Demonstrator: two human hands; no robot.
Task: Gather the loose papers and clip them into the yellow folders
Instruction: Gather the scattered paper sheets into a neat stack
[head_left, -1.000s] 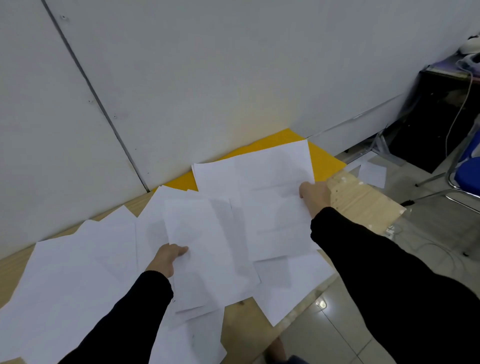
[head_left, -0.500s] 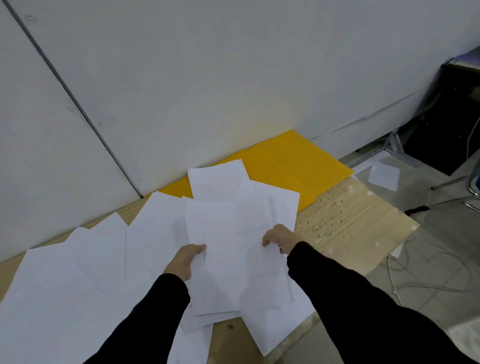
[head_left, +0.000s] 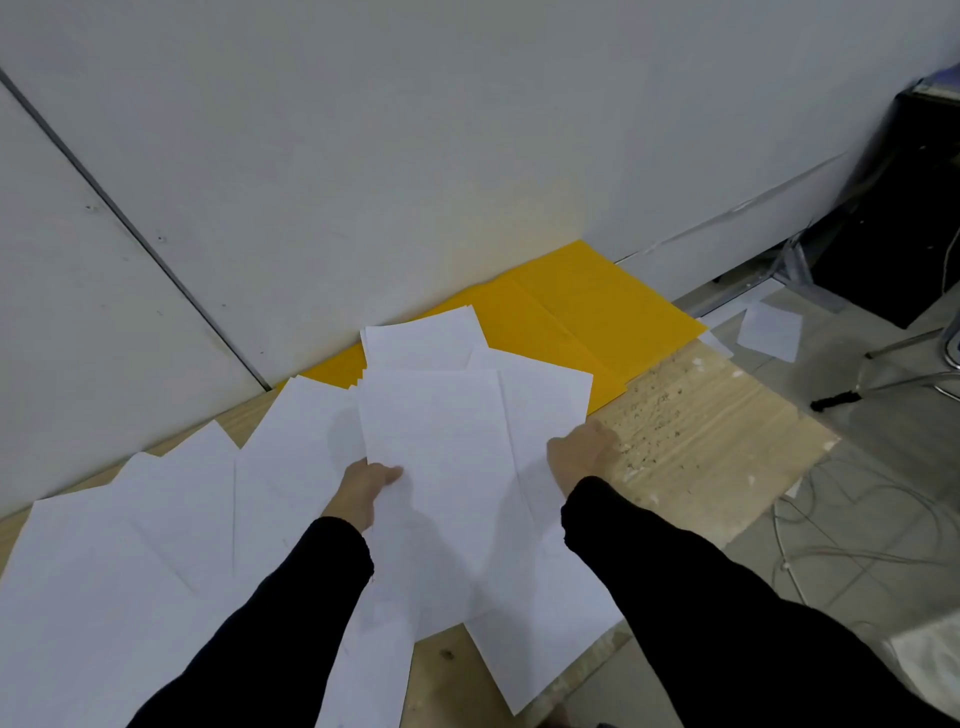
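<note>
Many loose white papers (head_left: 171, 525) lie fanned across a wooden table (head_left: 711, 447). At the middle, a small pile of sheets (head_left: 441, 457) sits between my hands. My left hand (head_left: 366, 486) grips its left edge, thumb on top. My right hand (head_left: 582, 454) holds the right edge of the sheets. Yellow folders (head_left: 597, 317) lie flat against the wall at the back, partly covered by the papers' far ends. Both arms wear black sleeves.
A grey panelled wall (head_left: 415, 156) rises right behind the table. The table's right edge drops to a tiled floor with cables (head_left: 841, 540), a stray paper (head_left: 769, 330), a black cabinet (head_left: 904, 218) and a chair leg (head_left: 904, 384).
My right hand has drawn sheets from the right towards the middle, uncovering more of the yellow folders. Both hands now hold one overlapped pile. The view has tilted slightly.
</note>
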